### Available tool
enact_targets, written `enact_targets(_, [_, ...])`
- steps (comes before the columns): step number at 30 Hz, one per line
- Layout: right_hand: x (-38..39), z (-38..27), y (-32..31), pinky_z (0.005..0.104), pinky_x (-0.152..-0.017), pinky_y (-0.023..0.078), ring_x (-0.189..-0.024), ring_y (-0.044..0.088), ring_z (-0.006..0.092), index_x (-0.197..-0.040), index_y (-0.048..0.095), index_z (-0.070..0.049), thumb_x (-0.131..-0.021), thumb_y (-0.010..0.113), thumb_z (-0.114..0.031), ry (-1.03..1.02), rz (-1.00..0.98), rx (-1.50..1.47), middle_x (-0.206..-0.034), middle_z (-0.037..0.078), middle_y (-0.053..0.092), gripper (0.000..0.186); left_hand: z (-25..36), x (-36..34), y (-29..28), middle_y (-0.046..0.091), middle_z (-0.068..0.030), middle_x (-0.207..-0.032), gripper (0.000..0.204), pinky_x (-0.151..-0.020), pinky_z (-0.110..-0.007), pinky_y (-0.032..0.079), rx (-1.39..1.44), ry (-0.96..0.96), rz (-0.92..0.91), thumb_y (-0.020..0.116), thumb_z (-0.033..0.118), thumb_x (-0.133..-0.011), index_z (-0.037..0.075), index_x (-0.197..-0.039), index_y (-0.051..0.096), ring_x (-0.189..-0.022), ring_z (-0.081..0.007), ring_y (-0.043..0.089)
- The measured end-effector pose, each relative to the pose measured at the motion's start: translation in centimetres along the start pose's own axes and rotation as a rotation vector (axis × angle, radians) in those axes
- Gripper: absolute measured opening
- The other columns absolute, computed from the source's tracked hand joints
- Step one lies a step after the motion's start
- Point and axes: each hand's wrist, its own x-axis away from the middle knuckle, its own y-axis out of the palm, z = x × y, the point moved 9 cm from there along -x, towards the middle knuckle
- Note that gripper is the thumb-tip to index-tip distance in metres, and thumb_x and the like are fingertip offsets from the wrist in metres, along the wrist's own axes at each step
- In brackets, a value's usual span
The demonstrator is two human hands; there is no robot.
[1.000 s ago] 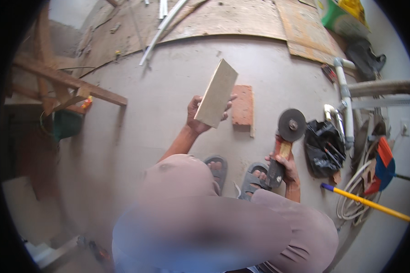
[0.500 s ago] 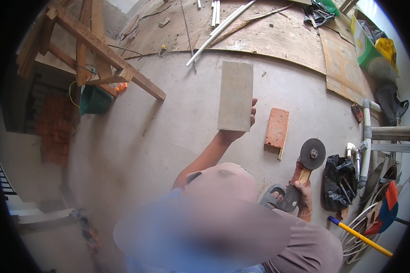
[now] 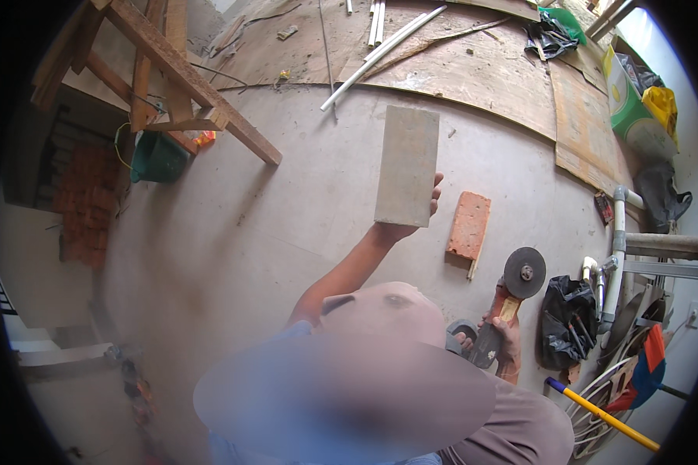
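Out in front of me a flat grey rectangular tile is held up by my left hand. That hand grips it from beneath and behind, with fingertips curled round its right edge and the rest hidden by the tile. My right hand, lower and to the right, is wrapped round the body of an angle grinder. The grinder's dark round disc points away from me, apart from the tile. Between the two lies a red brick on the floor, resting over a thin strip of wood.
A wooden trestle stands at the far left, near a green bucket. White pipes lie on plywood sheets at the back. To my right are a black plastic bag, a pipe frame and a yellow-handled tool.
My view has shifted slightly, so the surroundings sit a little differently in the picture. Both hands keep their holds on the tile and the angle grinder.
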Motion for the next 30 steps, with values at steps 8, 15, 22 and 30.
enact_targets(8, [-0.1,0.5,-0.8,0.0352,-0.073,0.060,-0.083,0.069,0.0223,-0.125,0.048,-0.004,-0.082,0.075,-0.022,0.002,0.017,-0.002,-0.097,0.011,0.065,0.054,-0.7,-0.8,-1.5,0.055,-0.0124,-0.125,0.039,-0.097,-0.040,0.050,0.029,-0.057,0.082,0.054,0.030,-0.101,0.004,-0.130,0.054,-0.102,-0.0230,0.056])
enact_targets(15, [0.0,0.5,-0.4,0.0337,-0.071,0.061,-0.083,0.070,0.0210,-0.121,0.050,-0.004,-0.083,0.074,-0.025,0.013,0.027,0.024,-0.097,0.011,0.065,0.049,0.3,-1.2,-2.0,0.045,-0.0027,-0.088,0.015,-0.081,-0.030,0.043,-0.288,0.028,0.015,0.057,0.022,-0.099,0.007,-0.099,0.054,-0.081,-0.0162,0.042])
enact_targets(22, [0.0,0.2,-0.3,0.0327,-0.070,0.060,-0.083,0.069,0.0198,-0.118,0.052,-0.004,-0.084,0.074,-0.026,-0.006,0.019,0.033,-0.096,0.010,0.065,0.046,1.5,-1.9,-5.0,0.054,-0.0050,-0.093,0.024,-0.074,-0.030,0.047,0.002,0.082,0.234,0.060,0.028,-0.096,0.006,-0.105,0.060,-0.080,-0.0168,0.051])
enact_targets(30, [-0.4,1.0,-0.7,0.0348,-0.073,0.061,-0.082,0.070,0.0220,-0.121,0.049,-0.003,-0.082,0.077,-0.024,0.023,-0.010,-0.003,-0.095,0.011,0.064,0.053,1.9,-2.2,-6.3,0.060,-0.0092,-0.093,0.033,-0.070,-0.031,0.049,0.205,0.144,0.421,0.059,0.032,-0.096,0.003,-0.109,0.061,-0.081,-0.0201,0.055])
